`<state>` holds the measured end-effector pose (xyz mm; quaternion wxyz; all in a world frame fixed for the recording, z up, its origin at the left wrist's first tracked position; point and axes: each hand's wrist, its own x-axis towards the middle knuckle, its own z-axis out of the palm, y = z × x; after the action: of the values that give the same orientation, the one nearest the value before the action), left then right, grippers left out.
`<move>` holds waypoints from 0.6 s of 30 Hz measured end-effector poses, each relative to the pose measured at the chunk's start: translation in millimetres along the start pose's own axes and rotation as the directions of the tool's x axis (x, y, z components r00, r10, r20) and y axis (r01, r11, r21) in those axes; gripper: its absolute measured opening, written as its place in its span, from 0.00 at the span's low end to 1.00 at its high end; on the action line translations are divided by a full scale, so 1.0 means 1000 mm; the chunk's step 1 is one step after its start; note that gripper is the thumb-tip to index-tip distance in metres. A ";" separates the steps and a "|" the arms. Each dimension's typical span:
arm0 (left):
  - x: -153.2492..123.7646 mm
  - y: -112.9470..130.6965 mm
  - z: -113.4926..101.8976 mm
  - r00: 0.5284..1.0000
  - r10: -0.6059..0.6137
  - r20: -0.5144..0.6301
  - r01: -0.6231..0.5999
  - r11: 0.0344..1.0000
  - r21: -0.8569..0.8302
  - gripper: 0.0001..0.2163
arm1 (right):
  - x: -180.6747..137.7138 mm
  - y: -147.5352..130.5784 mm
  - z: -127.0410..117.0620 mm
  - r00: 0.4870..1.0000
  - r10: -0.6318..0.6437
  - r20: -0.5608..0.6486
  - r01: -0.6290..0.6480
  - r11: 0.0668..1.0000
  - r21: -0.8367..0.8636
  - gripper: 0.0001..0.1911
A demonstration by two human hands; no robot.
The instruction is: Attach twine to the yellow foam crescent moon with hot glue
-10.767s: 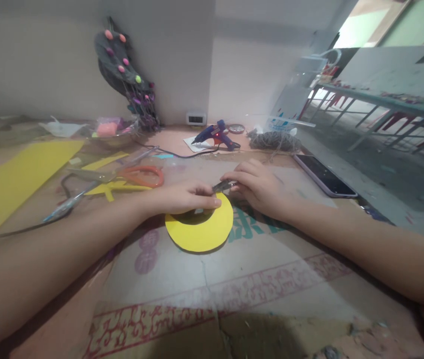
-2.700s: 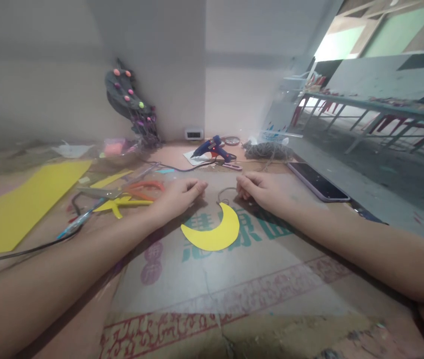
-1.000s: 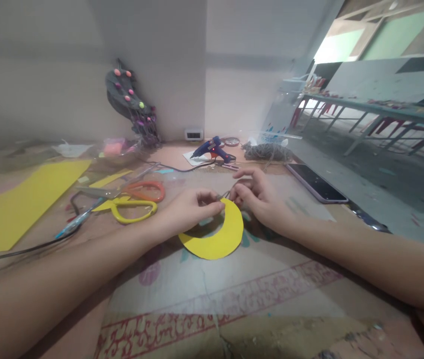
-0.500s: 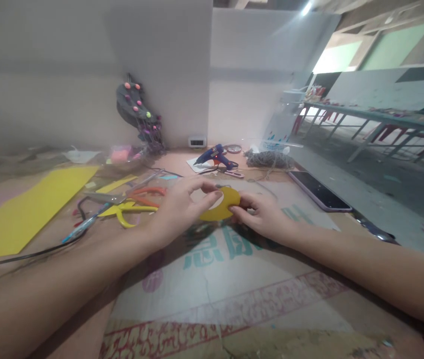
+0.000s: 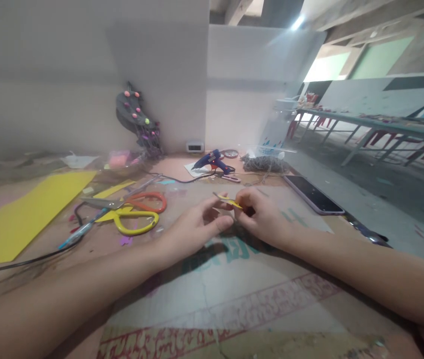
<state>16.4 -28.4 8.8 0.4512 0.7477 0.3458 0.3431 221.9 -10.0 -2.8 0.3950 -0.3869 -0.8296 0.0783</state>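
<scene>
Over the printed sheet, a thin curved piece of yellow paper (image 5: 231,201) is seen almost edge-on between my hands. My right hand (image 5: 258,217) pinches its right end, fingers curled in. Against its left end are the fingertips of my left hand (image 5: 206,219), closed around that end as far as I can see; the left thumb sits lower, apart from the paper. Left of my hands lie scissors (image 5: 137,232) with one yellow and one orange handle, blades pointing left, on top of yellow paper scraps (image 5: 109,214).
A large yellow sheet (image 5: 36,214) covers the left side. Behind my hands are a blue glue gun (image 5: 210,159) with a cord, grey yarn (image 5: 266,163) and a small white clock (image 5: 195,146). A phone (image 5: 314,194) lies by the right edge. A dark crescent decoration (image 5: 131,112) leans at the wall.
The yellow paper has turned from showing its broad curved face to nearly edge-on. My left hand has shifted slightly right and down, exposing the scissor handles.
</scene>
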 end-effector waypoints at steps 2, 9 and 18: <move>0.000 -0.002 0.005 0.999 0.051 0.014 -0.050 0.998 -0.046 0.20 | 0.001 0.001 0.001 0.997 -0.062 0.049 0.066 0.994 -0.089 0.04; 0.009 -0.008 -0.005 0.990 -0.063 -0.124 0.053 0.995 -0.085 0.18 | -0.001 -0.003 0.002 0.970 -0.161 0.180 0.184 0.976 -0.114 0.12; 0.021 -0.019 -0.030 0.951 -0.101 -0.293 0.105 0.994 -0.003 0.13 | 0.014 0.003 0.000 0.962 0.270 -0.047 -0.241 0.916 0.322 0.12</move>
<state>-1.3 9.2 6.7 0.4077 0.6725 0.4495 0.4237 217.9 1.7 4.6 0.4746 -0.4276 -0.7302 0.2422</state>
